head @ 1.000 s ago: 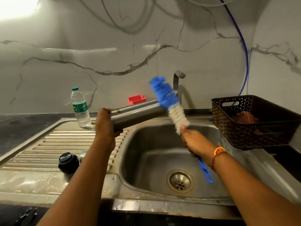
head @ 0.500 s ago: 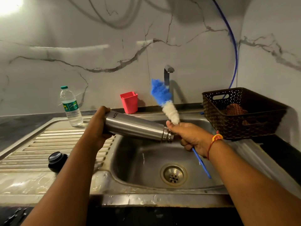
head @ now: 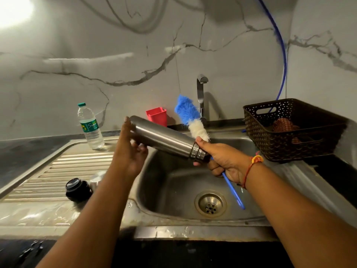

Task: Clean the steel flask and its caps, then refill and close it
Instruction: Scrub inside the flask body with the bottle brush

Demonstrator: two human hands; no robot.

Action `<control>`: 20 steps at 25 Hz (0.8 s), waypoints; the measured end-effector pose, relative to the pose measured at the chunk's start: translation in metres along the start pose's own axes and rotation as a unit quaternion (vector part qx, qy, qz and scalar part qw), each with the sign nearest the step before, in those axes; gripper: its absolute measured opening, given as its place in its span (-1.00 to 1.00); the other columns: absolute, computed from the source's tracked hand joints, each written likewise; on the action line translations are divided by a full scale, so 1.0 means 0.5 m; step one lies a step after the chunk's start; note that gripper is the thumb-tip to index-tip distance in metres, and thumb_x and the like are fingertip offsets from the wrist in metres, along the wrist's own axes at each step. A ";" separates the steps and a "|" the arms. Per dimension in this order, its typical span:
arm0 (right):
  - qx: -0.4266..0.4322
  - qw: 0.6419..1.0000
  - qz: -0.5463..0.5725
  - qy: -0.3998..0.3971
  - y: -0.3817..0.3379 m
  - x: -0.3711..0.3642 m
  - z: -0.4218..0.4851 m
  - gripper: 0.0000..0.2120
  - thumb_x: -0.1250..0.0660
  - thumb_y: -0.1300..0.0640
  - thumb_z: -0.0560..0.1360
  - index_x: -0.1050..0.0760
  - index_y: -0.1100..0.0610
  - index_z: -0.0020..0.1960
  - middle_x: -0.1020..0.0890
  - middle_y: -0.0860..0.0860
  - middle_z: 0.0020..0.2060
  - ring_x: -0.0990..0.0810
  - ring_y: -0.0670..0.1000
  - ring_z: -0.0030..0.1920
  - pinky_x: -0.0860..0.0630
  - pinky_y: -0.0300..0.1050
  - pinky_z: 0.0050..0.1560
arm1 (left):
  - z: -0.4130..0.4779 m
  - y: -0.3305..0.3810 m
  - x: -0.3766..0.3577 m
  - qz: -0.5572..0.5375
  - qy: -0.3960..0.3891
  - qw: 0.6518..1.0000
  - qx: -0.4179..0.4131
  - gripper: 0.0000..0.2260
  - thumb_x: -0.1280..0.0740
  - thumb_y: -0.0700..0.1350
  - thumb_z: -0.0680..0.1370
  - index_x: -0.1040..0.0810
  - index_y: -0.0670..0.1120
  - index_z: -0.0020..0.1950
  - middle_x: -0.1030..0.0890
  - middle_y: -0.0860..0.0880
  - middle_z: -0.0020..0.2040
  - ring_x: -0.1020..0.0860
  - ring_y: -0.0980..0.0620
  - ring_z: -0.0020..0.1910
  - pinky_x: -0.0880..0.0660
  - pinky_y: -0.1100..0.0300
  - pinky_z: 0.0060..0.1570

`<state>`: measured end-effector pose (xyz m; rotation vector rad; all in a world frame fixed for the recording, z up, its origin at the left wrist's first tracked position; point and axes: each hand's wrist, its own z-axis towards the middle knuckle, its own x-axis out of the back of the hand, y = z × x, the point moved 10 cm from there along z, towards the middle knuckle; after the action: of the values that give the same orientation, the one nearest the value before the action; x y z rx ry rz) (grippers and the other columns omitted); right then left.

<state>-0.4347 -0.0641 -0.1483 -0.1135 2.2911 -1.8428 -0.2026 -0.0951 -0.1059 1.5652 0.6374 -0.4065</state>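
Below both hands the sink basin (head: pixel 173 190) is free. Beyond the right hand (head: pixel 226 163) stands the tap (head: pixel 201 93), to its right the brown basket (head: pixel 289 144) — left of the left hand (head: pixel 127 151), a black cap (head: pixel 77 189) and a water bottle (head: pixel 90 128).

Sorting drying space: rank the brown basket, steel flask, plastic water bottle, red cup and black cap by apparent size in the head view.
1. brown basket
2. steel flask
3. plastic water bottle
4. red cup and black cap: these look about alike, and the cap is nearer the camera, so they are left unranked.
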 end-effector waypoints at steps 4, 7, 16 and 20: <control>0.012 0.995 0.102 0.004 -0.019 -0.017 -0.008 -0.49 -0.34 -0.28 0.46 -0.47 0.13 0.14 -0.61 0.10 -0.36 -0.19 -0.16 -0.57 -0.12 -0.36 -0.63 | -0.062 -0.107 -0.102 -0.028 -0.081 0.994 0.071 -0.38 -0.56 0.08 0.40 -0.49 -0.16 0.35 -0.69 -0.21 0.19 -0.64 -0.22 0.20 -0.50 -0.10 0.33; 0.027 0.991 0.128 0.020 -0.031 -0.001 -0.015 -0.53 -0.35 -0.28 0.46 -0.47 0.10 0.10 -0.56 0.06 -0.40 -0.17 -0.15 -0.55 -0.11 -0.35 -0.63 | -0.076 -0.125 -0.136 0.014 -0.119 0.989 0.088 -0.41 -0.54 -0.07 0.41 -0.46 -0.15 0.39 -0.68 -0.23 0.19 -0.67 -0.22 0.16 -0.57 -0.13 0.23; -0.004 0.999 0.016 0.048 -0.015 -0.012 -0.003 -0.36 -0.06 -0.39 0.54 -0.48 0.15 0.22 -0.69 0.10 -0.26 -0.20 -0.12 -0.53 -0.13 -0.28 -0.57 | -0.027 -0.114 -0.092 -0.003 -0.040 0.998 0.046 -0.42 -0.59 -0.12 0.36 -0.48 -0.15 0.32 -0.68 -0.23 0.14 -0.69 -0.17 0.10 -0.64 -0.03 0.04; -0.009 0.992 -0.040 0.118 -0.012 0.015 0.004 -0.23 0.06 -0.45 0.51 -0.52 0.20 0.14 -0.57 0.03 -0.41 -0.25 -0.11 -0.57 -0.16 -0.26 -0.56 | 0.003 -0.094 -0.059 -0.091 -0.002 0.995 0.040 -0.56 -0.57 -0.12 0.43 -0.51 -0.17 0.22 -0.67 -0.23 0.14 -0.67 -0.16 0.11 -0.60 -0.04 0.22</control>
<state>-0.4422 -0.0689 -0.1437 0.0116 2.4920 -1.9696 -0.2542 -0.1009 -0.1253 1.5861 0.7709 -0.5777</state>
